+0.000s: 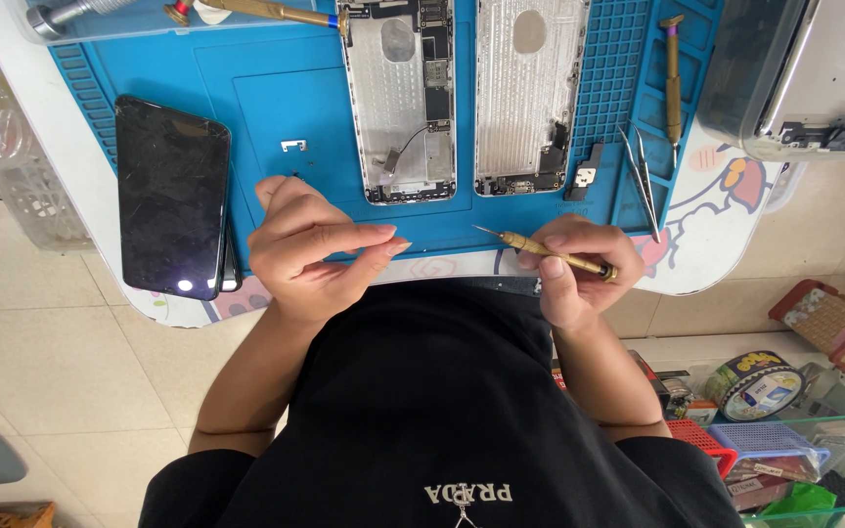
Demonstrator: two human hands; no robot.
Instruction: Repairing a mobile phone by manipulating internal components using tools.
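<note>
My right hand (579, 269) grips a small brass screwdriver (550, 250) near the table's front edge, its tip pointing left. My left hand (320, 256) hovers beside it with thumb and fingers pinched together; anything between them is too small to see. Beyond both hands, two opened phone housings lie side by side on the blue work mat (256, 108): the left housing (398, 108) shows a circuit board and cables, the right housing (530, 98) is mostly bare metal. A tiny metal bracket (292, 146) rests on the mat above my left hand.
A black phone screen (170, 196) lies at the mat's left edge over another phone. Tweezers (643, 176) and a second brass screwdriver (673, 78) sit in the mat's right tray. A grey device (804, 78) stands far right. Boxes and a tape roll (760, 383) lie on the floor.
</note>
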